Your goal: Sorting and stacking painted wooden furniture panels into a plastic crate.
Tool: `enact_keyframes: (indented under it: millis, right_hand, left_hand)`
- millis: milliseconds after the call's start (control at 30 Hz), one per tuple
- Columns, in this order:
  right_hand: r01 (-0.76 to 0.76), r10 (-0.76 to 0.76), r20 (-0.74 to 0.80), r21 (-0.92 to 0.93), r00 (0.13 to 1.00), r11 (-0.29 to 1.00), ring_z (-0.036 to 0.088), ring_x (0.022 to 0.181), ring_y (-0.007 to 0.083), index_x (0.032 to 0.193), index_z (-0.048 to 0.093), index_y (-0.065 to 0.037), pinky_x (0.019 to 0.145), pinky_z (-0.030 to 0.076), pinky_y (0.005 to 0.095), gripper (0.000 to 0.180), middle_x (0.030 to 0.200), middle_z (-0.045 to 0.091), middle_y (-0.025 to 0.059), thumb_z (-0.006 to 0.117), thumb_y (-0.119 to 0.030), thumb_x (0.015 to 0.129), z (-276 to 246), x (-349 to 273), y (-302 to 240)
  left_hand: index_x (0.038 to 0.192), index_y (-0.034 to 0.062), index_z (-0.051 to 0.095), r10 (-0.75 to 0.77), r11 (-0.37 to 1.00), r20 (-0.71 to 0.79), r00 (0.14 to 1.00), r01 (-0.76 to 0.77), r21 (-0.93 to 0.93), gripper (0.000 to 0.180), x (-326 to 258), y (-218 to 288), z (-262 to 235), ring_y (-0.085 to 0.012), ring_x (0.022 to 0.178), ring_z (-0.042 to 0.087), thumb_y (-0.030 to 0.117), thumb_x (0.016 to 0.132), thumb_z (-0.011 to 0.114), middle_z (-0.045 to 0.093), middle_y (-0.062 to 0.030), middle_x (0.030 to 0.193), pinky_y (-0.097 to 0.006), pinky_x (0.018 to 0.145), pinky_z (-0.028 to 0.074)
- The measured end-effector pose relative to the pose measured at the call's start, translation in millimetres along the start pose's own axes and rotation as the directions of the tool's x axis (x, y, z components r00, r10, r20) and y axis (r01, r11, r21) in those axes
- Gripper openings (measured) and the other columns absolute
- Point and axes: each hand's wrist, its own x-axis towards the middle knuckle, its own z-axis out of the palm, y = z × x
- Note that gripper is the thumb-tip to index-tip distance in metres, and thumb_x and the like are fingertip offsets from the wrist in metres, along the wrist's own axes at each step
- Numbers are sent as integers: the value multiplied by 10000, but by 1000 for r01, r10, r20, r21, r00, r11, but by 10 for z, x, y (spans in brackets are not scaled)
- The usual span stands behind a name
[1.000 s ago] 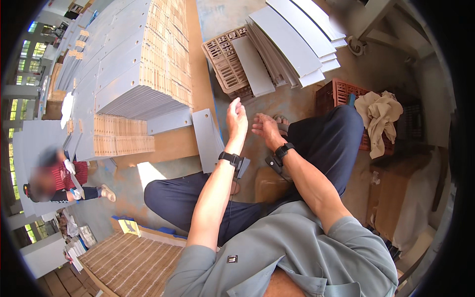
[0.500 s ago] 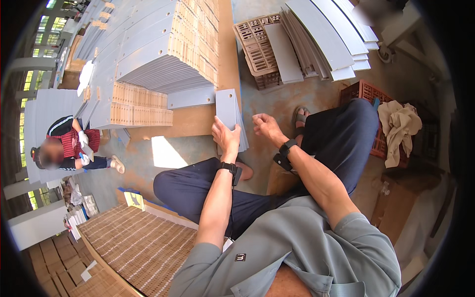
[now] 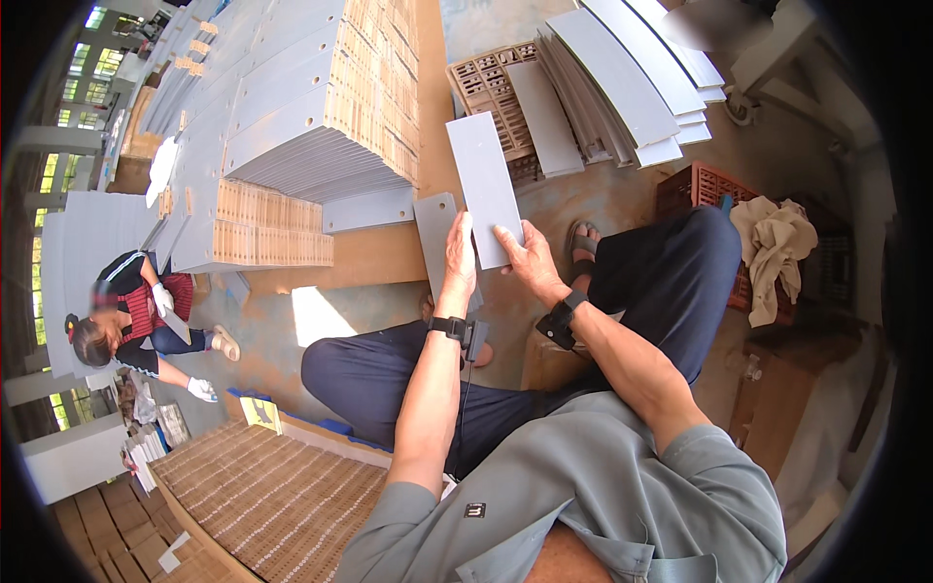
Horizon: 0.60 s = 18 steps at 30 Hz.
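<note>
A plain grey rectangular board [image 3: 483, 175] stands up between my hands, tilted, its far end leaning left. My right hand [image 3: 533, 260] grips its lower right corner, thumb on the face and fingers behind. At its lower left edge is my left hand [image 3: 459, 255], fingers pointing up along the side; their tips are partly hidden. Just behind my left hand, another grey board with a hole [image 3: 434, 222] leans against the edge of the brown work surface.
Stacked grey boards with drilled edges [image 3: 326, 126] fill the brown surface [image 3: 374, 248]. Beyond are a brown plastic crate [image 3: 486, 80] and long grey panels [image 3: 612, 78]. Right: a red crate [image 3: 685, 189] with a beige cloth [image 3: 773, 243]. At left, a gloved co-worker [image 3: 136, 311] holds a grey piece.
A grey board has come up between my hands; my right hand, free before, now grips it. My left hand has left the leaning boards. The co-worker's one gloved hand has moved away from the other.
</note>
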Motion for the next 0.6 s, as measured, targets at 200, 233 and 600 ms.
enact_keyframes:
  millis: [200, 233, 600]
  right_hand:
    - [-113, 84, -164, -179, 983, 977, 656, 783, 148, 1119, 593, 49, 529, 546, 272, 477, 942, 679, 109, 639, -400, 965, -253, 116, 43]
    - [-110, 81, -164, -179, 983, 978, 656, 783, 148, 1119, 593, 49, 529, 546, 272, 477, 942, 679, 109, 639, -400, 965, -240, 103, 51]
    - [11, 217, -320, 583, 922, 813, 616, 945, 210, 1431, 405, 13, 743, 597, 343, 692, 1145, 582, 114, 446, -543, 1021, -673, 233, 7]
  left_hand:
    - [1452, -27, 429, -103, 994, 61, 993, 101, 28, 518, 14, -233, 137, -197, 1264, 529, 277, 1047, 536, 549, -112, 1380, -306, 1083, 404]
    - [1452, -27, 429, -100, 995, 62, 993, 98, 28, 518, 24, -278, 108, -197, 1264, 529, 277, 1047, 536, 549, -112, 1380, -306, 1083, 404]
    - [1495, -38, 353, 37, 998, 126, 991, -29, -62, 564, 531, 43, 928, -185, 1178, 575, 149, 1015, 582, 595, -131, 1291, -335, 1026, 457]
